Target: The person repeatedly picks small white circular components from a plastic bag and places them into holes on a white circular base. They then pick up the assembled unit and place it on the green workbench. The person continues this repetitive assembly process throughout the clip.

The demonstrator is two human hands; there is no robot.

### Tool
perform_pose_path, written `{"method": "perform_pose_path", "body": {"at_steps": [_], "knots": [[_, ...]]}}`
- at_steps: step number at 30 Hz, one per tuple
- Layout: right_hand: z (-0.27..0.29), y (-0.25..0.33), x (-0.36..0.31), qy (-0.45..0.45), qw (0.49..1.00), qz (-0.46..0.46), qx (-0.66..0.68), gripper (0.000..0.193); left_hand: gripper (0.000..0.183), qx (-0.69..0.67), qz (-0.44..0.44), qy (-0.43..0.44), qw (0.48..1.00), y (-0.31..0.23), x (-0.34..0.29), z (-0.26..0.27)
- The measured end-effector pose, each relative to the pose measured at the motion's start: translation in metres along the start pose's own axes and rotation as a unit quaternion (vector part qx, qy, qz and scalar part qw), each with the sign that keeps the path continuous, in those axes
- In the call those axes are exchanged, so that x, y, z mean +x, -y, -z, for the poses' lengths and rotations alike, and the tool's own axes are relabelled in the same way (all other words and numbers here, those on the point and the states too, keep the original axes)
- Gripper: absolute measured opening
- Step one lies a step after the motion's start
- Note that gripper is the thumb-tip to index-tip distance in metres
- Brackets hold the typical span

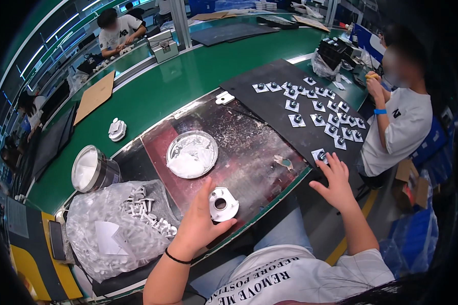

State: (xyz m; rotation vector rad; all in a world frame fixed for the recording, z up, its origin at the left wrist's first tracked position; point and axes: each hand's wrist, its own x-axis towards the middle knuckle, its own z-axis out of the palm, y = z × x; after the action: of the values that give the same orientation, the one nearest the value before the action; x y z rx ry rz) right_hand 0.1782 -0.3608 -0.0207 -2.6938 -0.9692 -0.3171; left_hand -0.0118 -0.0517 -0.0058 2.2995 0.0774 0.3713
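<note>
My left hand (197, 223) is open, thumb and fingers spread around the near left side of a white plastic part (230, 205) with a round hole, which lies on the worn work board. Whether the thumb touches its edge I cannot tell. Over the near edge of a black mat (275, 99), my right hand (336, 182) reaches out with fingers apart. Its fingertips are at a small white square piece with a dark round centre (318, 152), partly covering it. Several similar square pieces (318, 120) are spread farther up the mat.
A round dish of white paste (191, 158) sits on the board (249, 168). Left of it stand an open tin (89, 170) and a clear bag of white plastic pegs (107, 213). A white part (117, 130) lies on the green table (203, 66). A co-worker (404, 117) sits at right.
</note>
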Motion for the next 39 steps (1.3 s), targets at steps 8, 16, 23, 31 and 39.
{"method": "perform_pose_path", "body": {"at_steps": [8, 16, 23, 31, 39], "knots": [[-0.022, 0.013, 0.003, -0.131, 0.989, 0.01, -0.074, 0.028, 0.093, 0.012, -0.025, 0.006, 1.0, -0.001, 0.001, -0.001], [-0.023, 0.017, 0.007, -0.169, 0.984, 0.017, -0.051, 0.022, 0.092, 0.021, -0.014, 0.011, 1.0, -0.003, 0.0, 0.001], [-0.018, 0.02, 0.005, -0.193, 0.979, 0.059, 0.036, 0.013, 0.098, -0.011, -0.011, 0.0, 1.0, -0.001, -0.002, 0.001], [0.003, 0.072, 0.034, -0.053, 0.897, 0.171, 0.404, 0.015, 0.107, -0.015, -0.016, 0.011, 1.0, 0.002, -0.001, 0.001], [0.009, 0.146, 0.105, 0.252, 0.795, 0.281, 0.475, 0.026, 0.107, -0.078, -0.008, 0.007, 0.997, 0.011, -0.002, 0.003]]}}
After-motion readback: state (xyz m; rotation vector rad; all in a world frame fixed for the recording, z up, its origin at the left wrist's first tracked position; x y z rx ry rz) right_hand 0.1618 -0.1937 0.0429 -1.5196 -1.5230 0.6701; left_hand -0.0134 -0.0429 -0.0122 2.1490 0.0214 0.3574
